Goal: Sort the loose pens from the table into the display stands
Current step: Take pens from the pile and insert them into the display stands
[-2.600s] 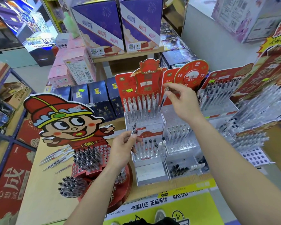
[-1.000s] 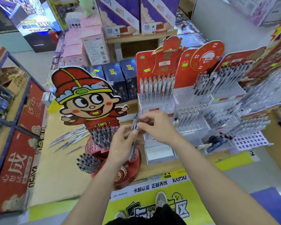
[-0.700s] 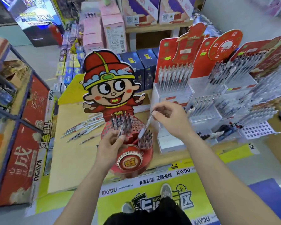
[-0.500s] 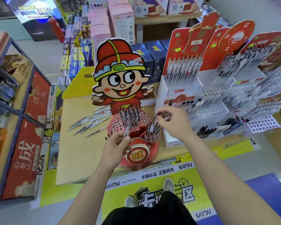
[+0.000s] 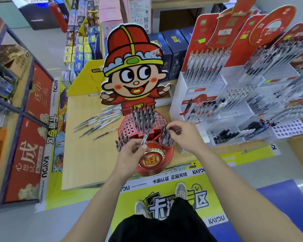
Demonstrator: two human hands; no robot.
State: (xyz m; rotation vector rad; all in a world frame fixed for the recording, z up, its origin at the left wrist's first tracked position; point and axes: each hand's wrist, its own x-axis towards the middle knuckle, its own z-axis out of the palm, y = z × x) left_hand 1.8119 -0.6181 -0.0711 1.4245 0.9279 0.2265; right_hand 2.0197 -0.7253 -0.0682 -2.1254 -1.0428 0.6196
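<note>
Hands | left hand grips pen | right hand pinches second pen, mostly hidden

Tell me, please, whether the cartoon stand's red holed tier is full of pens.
Partly full: pens fill the middle of the tier; holes either side are empty.

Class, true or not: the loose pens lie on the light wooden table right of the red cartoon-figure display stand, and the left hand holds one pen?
No: the head view shows the loose pens on the light wooden table left of the red cartoon-figure display stand; the left hand does hold one pen.
</note>
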